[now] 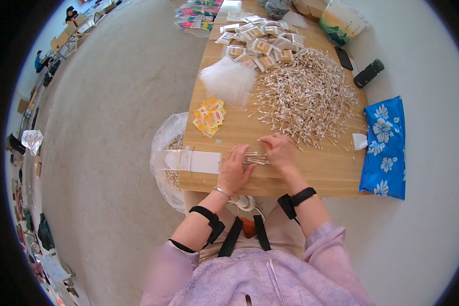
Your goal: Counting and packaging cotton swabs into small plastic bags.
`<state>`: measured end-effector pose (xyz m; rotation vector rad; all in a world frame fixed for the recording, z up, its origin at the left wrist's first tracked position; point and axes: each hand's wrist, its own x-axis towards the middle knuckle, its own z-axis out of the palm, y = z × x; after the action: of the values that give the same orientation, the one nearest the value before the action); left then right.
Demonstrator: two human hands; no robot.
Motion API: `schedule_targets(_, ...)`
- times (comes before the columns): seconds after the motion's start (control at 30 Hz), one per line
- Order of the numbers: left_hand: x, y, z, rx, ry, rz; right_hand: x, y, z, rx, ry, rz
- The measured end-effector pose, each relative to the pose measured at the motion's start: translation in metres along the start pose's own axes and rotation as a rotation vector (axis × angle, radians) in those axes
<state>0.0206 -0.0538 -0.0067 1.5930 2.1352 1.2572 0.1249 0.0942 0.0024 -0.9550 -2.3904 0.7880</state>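
My left hand (232, 169) rests near the table's front edge, its fingers curled over one end of a small bunch of cotton swabs (256, 159). The swabs lie side by side, their tips pointing toward my right hand (279, 151). That hand is closed in a pinch, and a white swab tip shows at its fingertips. Beyond it spreads a large loose heap of cotton swabs (311, 94). Left of my left hand lies a white card-like piece (206, 162), with a clear plastic holder reaching over the table's edge.
Yellow printed cards (209, 117), clear plastic bags (230, 81) and filled swab packets (262, 46) lie on the wooden table (326, 178). A blue flowered pack (383, 148), black bottle (368, 73) and phone (343, 58) line the right side. A swab-filled bag (160, 137) stands left.
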Motion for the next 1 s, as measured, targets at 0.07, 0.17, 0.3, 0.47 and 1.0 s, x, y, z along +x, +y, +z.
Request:
schedule_targets(0.07, 0.002, 0.003, 0.000, -0.051, 0.089, 0.004, 0.001, -0.006, 0.011, 0.032, -0.068, -0.108)
schedule_targets(0.17, 0.002, 0.000, 0.001, -0.031, 0.065, -0.007, -0.002, -0.002, 0.019, 0.198, -0.071, -0.115)
schedule_targets(0.3, -0.002, -0.002, -0.001, 0.088, 0.018, 0.034, -0.017, 0.010, -0.009, 0.283, -0.082, 0.239)
schedule_targets(0.47, 0.003, 0.000, 0.004, 0.239, -0.063, 0.158, -0.048, 0.028, -0.029, 0.059, -0.112, 0.022)
schedule_targets(1.0, 0.003, 0.000, 0.008, 0.261, -0.068, 0.173, -0.064, 0.021, -0.031, 0.053, -0.099, -0.060)
